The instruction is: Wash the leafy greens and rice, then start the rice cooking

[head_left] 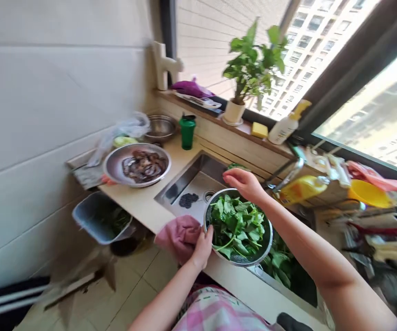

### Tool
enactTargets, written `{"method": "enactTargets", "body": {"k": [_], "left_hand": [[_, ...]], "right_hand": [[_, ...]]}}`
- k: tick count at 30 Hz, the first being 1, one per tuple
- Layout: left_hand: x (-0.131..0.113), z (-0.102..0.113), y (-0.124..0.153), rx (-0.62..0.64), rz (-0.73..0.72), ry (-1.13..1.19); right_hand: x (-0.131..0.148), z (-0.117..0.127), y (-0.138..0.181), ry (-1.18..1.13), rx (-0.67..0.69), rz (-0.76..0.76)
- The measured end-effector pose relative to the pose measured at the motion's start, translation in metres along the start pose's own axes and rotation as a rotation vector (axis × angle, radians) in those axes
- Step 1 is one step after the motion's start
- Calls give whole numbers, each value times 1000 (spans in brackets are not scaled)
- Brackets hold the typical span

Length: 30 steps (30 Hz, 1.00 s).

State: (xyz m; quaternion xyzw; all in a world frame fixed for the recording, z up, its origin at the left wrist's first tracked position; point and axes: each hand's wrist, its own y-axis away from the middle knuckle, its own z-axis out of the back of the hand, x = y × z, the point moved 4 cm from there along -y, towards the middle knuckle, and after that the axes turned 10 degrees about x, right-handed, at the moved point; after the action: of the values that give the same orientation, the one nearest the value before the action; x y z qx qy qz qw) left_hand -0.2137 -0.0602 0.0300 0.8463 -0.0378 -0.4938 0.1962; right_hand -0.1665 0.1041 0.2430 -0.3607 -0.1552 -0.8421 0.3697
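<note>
A mesh colander (272, 239) full of green leafy vegetables (238, 225) is held at its near left rim by my left hand (203, 248), whose fingers are closed on it. Beside that hand a pink cloth (179, 234) hangs over the counter edge. Just past the colander's far rim, my right hand (242, 184) has its fingers curled together; whatever they hold, if anything, is hidden. A bit of green (235, 166) shows behind it. Below lies a steel sink basin (201, 184) with a dark drain mat (188, 199). More leaves (279, 262) fill the right basin.
A metal bowl of dark, sliced-looking food (143, 166) stands left of the sink near a green cup (187, 132). A bin (98, 220) sits below the counter. A faucet (290, 172) and yellow bottle (302, 188) stand behind my right arm. A potted plant (235, 110) is on the sill.
</note>
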Motion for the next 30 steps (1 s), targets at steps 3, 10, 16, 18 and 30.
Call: {"method": "enactTargets", "body": {"k": [3,10,16,18,30], "left_hand": [[7,-19,-11,13,39,-61],[23,-73,-30,113,63,-255],[39,-93,-32,100,107,-327],[42,-92,-31,77,124,-330],[50,-90,-25,67,117,-381]], "right_hand": [[-60,37,90,93,-221,-196],[-100,-29,203,356,-75,-237],[-147,-18,237,-84,-456,-375],[-160,-13,243,-188,-503,-377],[-142,-26,219,373,-450,-405]]}}
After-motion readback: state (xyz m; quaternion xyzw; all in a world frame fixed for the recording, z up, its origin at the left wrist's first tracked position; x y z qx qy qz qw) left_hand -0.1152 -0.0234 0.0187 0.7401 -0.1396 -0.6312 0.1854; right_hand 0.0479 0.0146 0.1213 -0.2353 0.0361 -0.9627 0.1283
